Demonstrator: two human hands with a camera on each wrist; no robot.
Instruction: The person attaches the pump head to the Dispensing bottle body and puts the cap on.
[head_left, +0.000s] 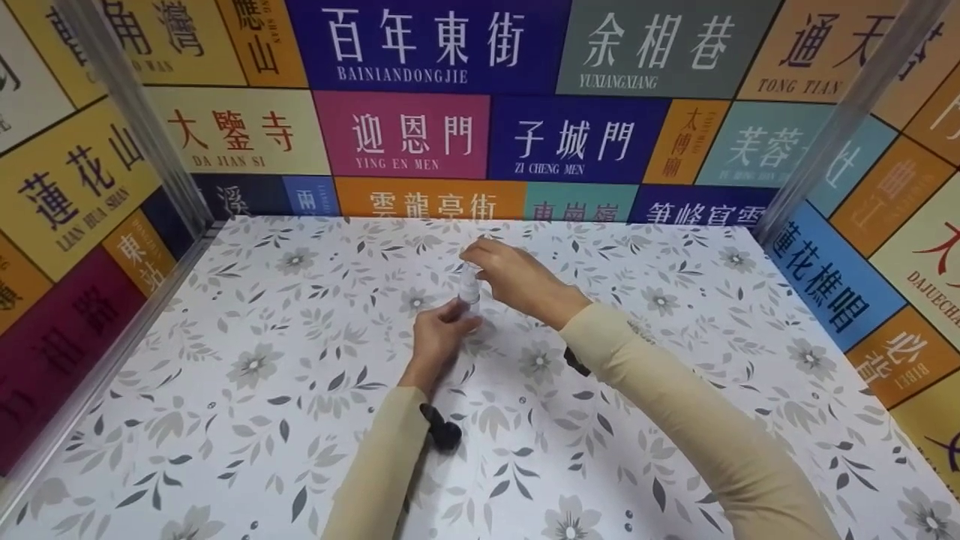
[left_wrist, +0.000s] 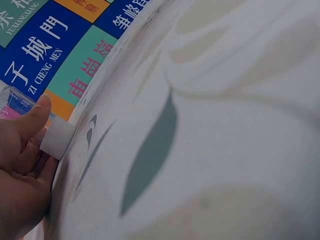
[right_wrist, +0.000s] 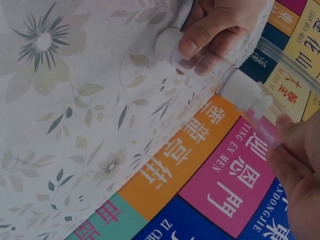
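Observation:
A small clear spray bottle (head_left: 469,288) with a white pump head (right_wrist: 242,86) stands between both hands over the table's middle. My left hand (head_left: 436,339) pinches its lower body between thumb and fingers, just above a white base (left_wrist: 57,138). From above, my right hand (head_left: 523,279) reaches over the top of the bottle. In the right wrist view its thumb and fingers pinch a clear cap (right_wrist: 267,131) at the nozzle end. The cap overlaps the white nozzle there.
A white cloth with grey flowers and leaves covers the table (head_left: 300,405). Coloured panels (head_left: 405,135) printed with place names stand behind it and at both sides. Clear upright posts (head_left: 161,150) rise at the back corners. Dark wrist devices (head_left: 444,433) sit at the sleeves.

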